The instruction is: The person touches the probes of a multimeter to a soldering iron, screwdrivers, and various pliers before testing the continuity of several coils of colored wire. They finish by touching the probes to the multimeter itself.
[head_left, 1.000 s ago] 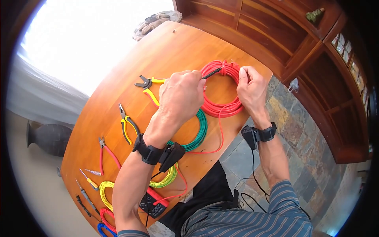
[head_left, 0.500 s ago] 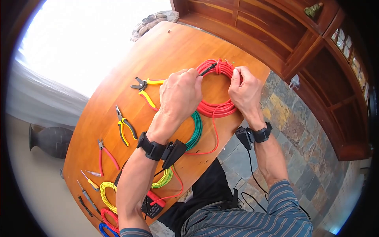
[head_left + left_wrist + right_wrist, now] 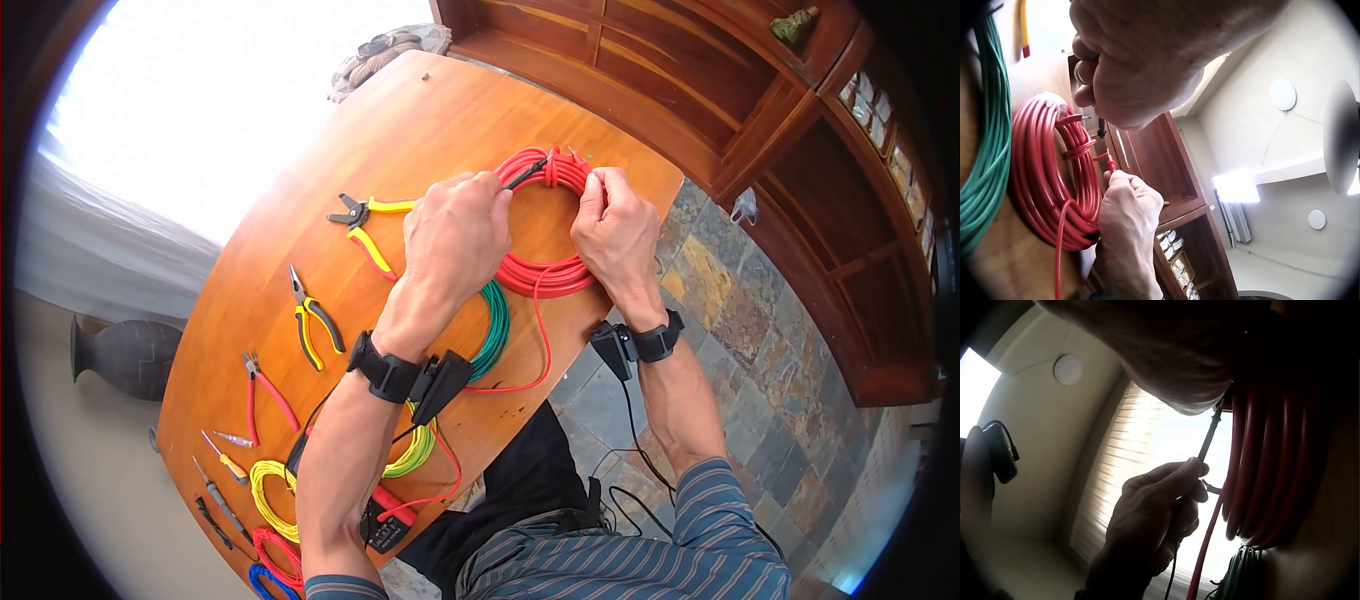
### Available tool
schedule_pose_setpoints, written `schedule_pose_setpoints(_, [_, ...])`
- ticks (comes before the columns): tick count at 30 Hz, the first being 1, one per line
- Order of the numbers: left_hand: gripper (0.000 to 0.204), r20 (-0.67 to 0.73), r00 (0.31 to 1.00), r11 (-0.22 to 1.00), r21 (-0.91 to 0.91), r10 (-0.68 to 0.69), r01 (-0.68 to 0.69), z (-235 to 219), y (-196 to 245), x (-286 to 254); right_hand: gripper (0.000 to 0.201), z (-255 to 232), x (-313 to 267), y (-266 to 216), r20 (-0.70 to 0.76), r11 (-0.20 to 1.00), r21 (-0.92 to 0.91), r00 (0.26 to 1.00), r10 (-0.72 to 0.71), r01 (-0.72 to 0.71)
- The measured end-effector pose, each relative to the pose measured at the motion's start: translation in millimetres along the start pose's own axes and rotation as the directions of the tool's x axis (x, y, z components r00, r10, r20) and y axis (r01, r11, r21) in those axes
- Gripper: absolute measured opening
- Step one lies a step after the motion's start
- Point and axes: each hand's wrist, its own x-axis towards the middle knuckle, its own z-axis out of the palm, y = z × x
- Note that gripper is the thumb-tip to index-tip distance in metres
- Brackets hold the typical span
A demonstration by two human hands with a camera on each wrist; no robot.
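Observation:
My left hand (image 3: 455, 240) grips a black test probe (image 3: 524, 177), its tip at the tied top of a coil of red cable (image 3: 545, 276). A black lead trails below that hand in the right wrist view. At the coil's right side, my right hand (image 3: 616, 232) pinches a red test probe (image 3: 1112, 165) between thumb and fingertips. In the left wrist view its end is right at a short red cable end (image 3: 1101, 157). A thin red lead (image 3: 546, 345) runs over the coil and back toward a red-and-black multimeter (image 3: 388, 532), partly hidden by my left forearm.
A green cable coil (image 3: 492, 335) lies under my left wrist, with a yellow-green coil (image 3: 412, 458) nearer me. Wire strippers (image 3: 368, 245), needle-nose pliers (image 3: 308, 322), red-handled cutters (image 3: 265, 390) and a screwdriver (image 3: 230, 460) lie to the left on the wooden table (image 3: 400, 120).
The head view has shifted slightly. My right hand has come a little closer in over the red coil; the left hand keeps the black probe at the coil's top.

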Motion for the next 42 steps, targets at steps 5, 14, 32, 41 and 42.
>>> schedule_pose_setpoints(5, [0.023,0.073,0.996,0.996,0.083,-0.05,0.044,-0.7,0.5,-1.1,0.017,0.5,-0.9,0.3,-0.014,1.0,-0.022,1.0,-0.008,0.008])
schedule_pose_setpoints(14, [0.017,0.077,0.997,0.999,0.045,-0.002,-0.001,-37.2,8.7,-17.5,0.016,2.3,-2.3,1.6,0.0,1.0,-0.025,1.0,0.007,-0.007])
schedule_pose_setpoints(32, [0.014,0.177,0.98,0.996,0.022,-0.087,0.084,-69.4,-1.6,-41.0,0.016,4.2,-2.6,1.7,-0.026,0.996,-0.071,0.998,-0.05,0.048])
schedule_pose_setpoints(41, [0.014,0.171,0.971,0.982,-0.064,-0.164,0.178,-102.3,-5.7,-63.5,0.018,6.1,-3.3,1.6,-0.02,0.997,-0.076,1.0,-0.017,0.015])
schedule_pose_setpoints(42, [0.013,0.129,0.972,0.98,-0.018,-0.195,0.198,-107.8,-6.7,-69.4,0.018,5.6,-3.1,1.1,-0.027,0.996,-0.089,0.999,-0.028,0.025])
